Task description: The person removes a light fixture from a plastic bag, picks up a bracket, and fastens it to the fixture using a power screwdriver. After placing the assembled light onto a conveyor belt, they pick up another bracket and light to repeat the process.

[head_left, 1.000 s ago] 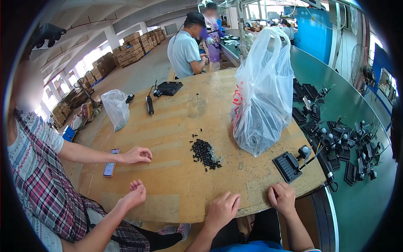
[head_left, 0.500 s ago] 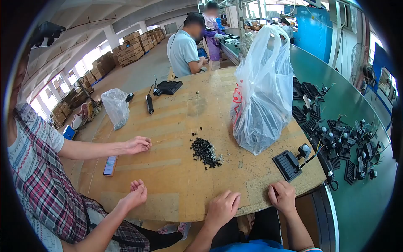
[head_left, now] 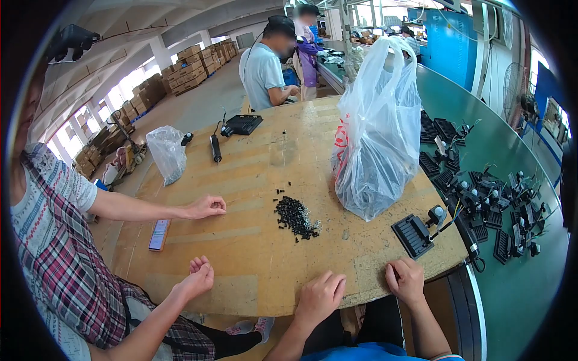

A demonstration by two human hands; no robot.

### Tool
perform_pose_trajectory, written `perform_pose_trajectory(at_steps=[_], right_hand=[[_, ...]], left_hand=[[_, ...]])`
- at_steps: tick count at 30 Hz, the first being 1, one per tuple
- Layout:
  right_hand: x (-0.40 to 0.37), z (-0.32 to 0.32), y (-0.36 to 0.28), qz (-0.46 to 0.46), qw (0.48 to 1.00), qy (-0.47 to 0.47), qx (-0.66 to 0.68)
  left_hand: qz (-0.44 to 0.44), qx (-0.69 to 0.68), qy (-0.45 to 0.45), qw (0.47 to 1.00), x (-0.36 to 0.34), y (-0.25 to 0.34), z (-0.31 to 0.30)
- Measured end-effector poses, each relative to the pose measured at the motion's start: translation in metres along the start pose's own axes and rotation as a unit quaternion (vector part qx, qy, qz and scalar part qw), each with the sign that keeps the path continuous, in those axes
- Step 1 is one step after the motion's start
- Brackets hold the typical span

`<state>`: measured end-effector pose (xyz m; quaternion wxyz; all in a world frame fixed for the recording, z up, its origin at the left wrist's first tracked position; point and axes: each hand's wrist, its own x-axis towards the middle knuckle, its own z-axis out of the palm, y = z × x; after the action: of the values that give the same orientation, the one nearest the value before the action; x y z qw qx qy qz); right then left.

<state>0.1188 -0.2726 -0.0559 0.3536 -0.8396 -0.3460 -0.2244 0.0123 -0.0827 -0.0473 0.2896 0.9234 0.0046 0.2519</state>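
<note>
My left hand (head_left: 319,298) rests palm down on the near edge of the wooden table (head_left: 253,265), fingers loosely curled and holding nothing. My right hand (head_left: 407,281) lies on the same edge further right, fingers bent, also holding nothing. Just beyond my right hand sits a black floodlight housing (head_left: 414,234) with a bracket and cable. A small heap of black screws (head_left: 295,218) lies at the table's middle. A big clear plastic bag (head_left: 376,132) of dark parts stands upright behind it.
A co-worker in a plaid shirt sits at the left, one hand (head_left: 206,206) on the table and one (head_left: 196,278) at its edge, a phone (head_left: 159,234) beside them. A smaller bag (head_left: 166,153), a screwdriver (head_left: 214,148), and another lamp (head_left: 242,125) lie farther off. Black lamps (head_left: 494,204) crowd the green conveyor.
The co-worker's far hand has slid a little to the right across the table toward the screws. My own hands have stayed in place.
</note>
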Motion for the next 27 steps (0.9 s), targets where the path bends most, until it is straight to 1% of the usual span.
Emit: perform_pose_trajectory(at_steps=[10, 15, 16, 18, 19, 21, 22, 27], right_hand=[[0.0006, -0.002, -0.0015, 0.008, 1.0, -0.004, 0.004], [-0.0017, 0.0012, 0.0015, 0.002, 1.0, 0.008, 0.01], [-0.0017, 0.0012, 0.0008, 0.007, 1.0, 0.006, 0.016], [-0.0015, 0.0008, -0.0004, 0.01, 1.0, -0.01, 0.012], [-0.0012, 0.0033, 0.0001, -0.007, 1.0, 0.006, 0.022], [-0.002, 0.0028, -0.0008, 0.008, 1.0, -0.01, 0.023], [-0.0022, 0.0025, -0.0009, 0.019, 0.999, -0.019, 0.02], [-0.0016, 0.0048, 0.0004, 0.004, 1.0, -0.013, 0.017]], left_hand=[[-0.008, -0.007, -0.004, 1.0, -0.0005, 0.0006, 0.0005], [-0.002, -0.005, 0.015, 1.0, -0.0021, -0.0018, 0.0036], [-0.02, 0.004, 0.019, 1.0, -0.0033, -0.0028, 0.0038], [0.001, -0.014, 0.013, 1.0, -0.0038, -0.0045, 0.004], [-0.013, -0.007, 0.016, 1.0, -0.0044, -0.0049, 0.004], [0.006, -0.017, 0.022, 1.0, -0.0049, -0.0053, 0.0049], [-0.001, -0.014, 0.022, 1.0, -0.0054, -0.006, 0.0051], [0.0, -0.029, 0.017, 0.999, -0.0042, -0.0073, 0.0048]])
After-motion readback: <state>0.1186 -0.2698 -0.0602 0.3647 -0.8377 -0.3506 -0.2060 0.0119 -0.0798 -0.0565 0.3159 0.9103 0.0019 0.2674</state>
